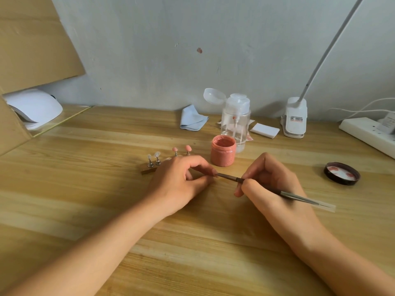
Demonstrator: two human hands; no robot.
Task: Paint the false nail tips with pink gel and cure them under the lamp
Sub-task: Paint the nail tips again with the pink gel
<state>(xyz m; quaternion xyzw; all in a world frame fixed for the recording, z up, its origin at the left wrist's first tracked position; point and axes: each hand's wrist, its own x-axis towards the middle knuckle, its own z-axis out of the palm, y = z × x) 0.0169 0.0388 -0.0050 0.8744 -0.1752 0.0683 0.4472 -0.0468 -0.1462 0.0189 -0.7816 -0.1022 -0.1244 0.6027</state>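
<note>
A thin brush [228, 177] lies level between my hands. My right hand [269, 184] grips its handle near the front, and the rear end sticks out to the right. My left hand [181, 180] is curled, its thumb and forefinger pinching a small pink nail tip [214, 173] against the bristles. Behind my left hand stands the tip holder [147, 171] with two clear tips [154, 156] and two pink-coated tips [181, 148]. The open jar of pink gel [223, 151] sits just beyond the brush. The white curing lamp [34, 107] sits at the far left.
The jar's dark lid [342, 174] lies upside down at right. At the back are a clear pump bottle [235, 120], a blue cloth [192, 118], white pads [265, 130], a desk lamp base [295, 118] and a power strip [367, 133]. Cardboard [12, 129] flanks the curing lamp.
</note>
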